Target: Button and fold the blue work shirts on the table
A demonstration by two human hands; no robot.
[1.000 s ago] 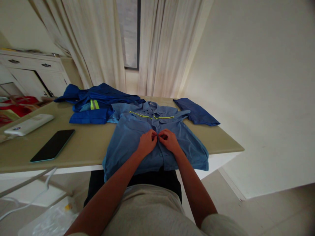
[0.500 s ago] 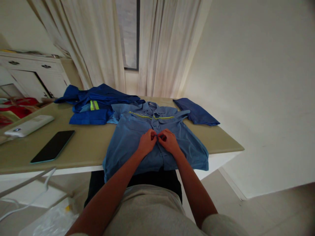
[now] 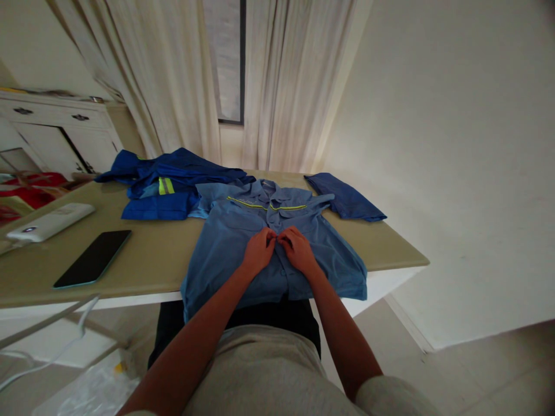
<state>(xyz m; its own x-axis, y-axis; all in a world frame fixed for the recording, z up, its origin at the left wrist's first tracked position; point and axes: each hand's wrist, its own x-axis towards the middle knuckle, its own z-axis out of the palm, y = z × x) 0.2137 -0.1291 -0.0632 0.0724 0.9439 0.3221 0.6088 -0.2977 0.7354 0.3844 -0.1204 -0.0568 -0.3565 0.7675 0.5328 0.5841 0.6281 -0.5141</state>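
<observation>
A blue-grey short-sleeved shirt (image 3: 229, 254) with yellow piping across the chest lies face up on the table, collar away from me, its hem hanging over the front edge. My left hand (image 3: 260, 249) and my right hand (image 3: 295, 247) meet at the middle of its front placket. Both pinch the fabric there with thumb and fingers, the fingertips almost touching. Whatever small part of the placket sits between them is hidden by the fingers. Below the hands, a button (image 3: 283, 272) shows on the placket.
Blue garments with a reflective strip (image 3: 182, 167) are piled at the back left. A folded navy garment (image 3: 347, 198) lies at the back right of the table (image 3: 147, 254). On the left are a black-screened phone (image 3: 93, 259) and a white device (image 3: 54, 221). A wall stands right.
My fingers have shifted very slightly at the placket, the right-hand fingers curling a little closer. The shirt and everything else stay in place.
</observation>
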